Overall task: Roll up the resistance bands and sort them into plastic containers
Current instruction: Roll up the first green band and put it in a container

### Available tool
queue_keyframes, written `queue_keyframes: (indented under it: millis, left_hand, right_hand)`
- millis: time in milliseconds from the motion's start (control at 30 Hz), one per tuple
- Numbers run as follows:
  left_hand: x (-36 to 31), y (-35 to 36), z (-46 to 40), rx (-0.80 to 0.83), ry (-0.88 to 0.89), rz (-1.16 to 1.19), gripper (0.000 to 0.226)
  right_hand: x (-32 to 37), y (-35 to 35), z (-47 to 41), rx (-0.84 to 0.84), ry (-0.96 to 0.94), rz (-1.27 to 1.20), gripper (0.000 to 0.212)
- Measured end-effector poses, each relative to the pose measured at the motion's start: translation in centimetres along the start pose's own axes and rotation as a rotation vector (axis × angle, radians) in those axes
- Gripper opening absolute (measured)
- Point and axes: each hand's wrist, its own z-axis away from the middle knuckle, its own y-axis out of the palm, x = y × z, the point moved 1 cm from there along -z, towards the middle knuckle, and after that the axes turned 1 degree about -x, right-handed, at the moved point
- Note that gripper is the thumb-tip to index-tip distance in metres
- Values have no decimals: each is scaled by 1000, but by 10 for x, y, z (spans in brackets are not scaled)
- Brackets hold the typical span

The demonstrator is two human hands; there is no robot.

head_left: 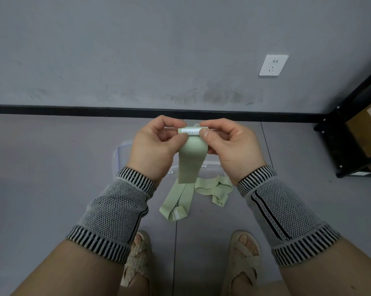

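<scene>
Two hands pinch one green resistance band (192,154) at its rolled top, the left hand (156,144) and right hand (229,144) just above the clear plastic container (121,154); two more bands (214,189) lie on the floor beside that container.

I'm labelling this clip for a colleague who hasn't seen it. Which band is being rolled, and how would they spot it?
Start at the black skirting strip along the wall; just below its middle, the left hand and right hand meet. They pinch the pale green band, rolled at the top, tail hanging. Unlike the two loose bands on the floor, it shows a white HEAVY label.
</scene>
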Motion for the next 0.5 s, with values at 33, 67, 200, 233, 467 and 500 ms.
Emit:
queue_keyframes:
  millis: [33, 67, 200, 233, 467, 500]
  left_hand:
    - [0, 1, 0, 3, -5, 5, 18]
    - [0, 1, 0, 7, -12, 11, 19]
    - [1, 4, 1, 28, -47, 37, 20]
    - [0, 4, 1, 28, -56, 43, 19]
    - [0, 4, 0, 16, -87, 43, 9]
    - [0, 3, -1, 12, -73, 27, 11]
  right_hand:
    - [-1, 0, 0, -10, -12, -1, 9]
    - [-1, -1, 0, -18, -21, -7, 10]
    - [-1, -3, 0, -35, -32, -33, 15]
    - [0, -3, 0, -37, -38, -37, 17]
    - [-2, -1, 0, -14, -74, -50, 21]
    - [-2, 0, 0, -12, -79, -47, 21]
